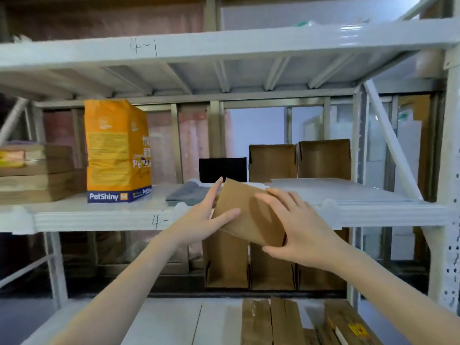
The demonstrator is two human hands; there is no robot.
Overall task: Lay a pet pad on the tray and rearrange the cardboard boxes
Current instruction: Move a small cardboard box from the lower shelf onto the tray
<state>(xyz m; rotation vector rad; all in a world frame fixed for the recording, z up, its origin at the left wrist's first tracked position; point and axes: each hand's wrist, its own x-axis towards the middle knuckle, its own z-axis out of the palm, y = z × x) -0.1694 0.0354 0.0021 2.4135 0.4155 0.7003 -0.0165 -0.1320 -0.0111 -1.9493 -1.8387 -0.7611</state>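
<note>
I hold a brown cardboard box [245, 210] tilted in front of the middle shelf's edge. My left hand [206, 215] grips its left side and my right hand [296, 225] clasps its right side and lower corner. Two open cardboard boxes [298, 161] stand upright at the back of the middle shelf. An orange PetShiny pet pad pack [117, 150] stands at the left of that shelf. A folded grey pad [185, 192] lies flat just behind my left hand. A white tray [348, 191] lies on the shelf at the right.
A black box [222, 169] stands behind the grey pad. Flat cardboard stacks [37, 175] sit at the far left. More upright cardboard boxes [251, 265] stand on the shelf below, and flattened ones [298, 324] lie at the bottom right. A diagonal shelf brace [390, 140] crosses the right side.
</note>
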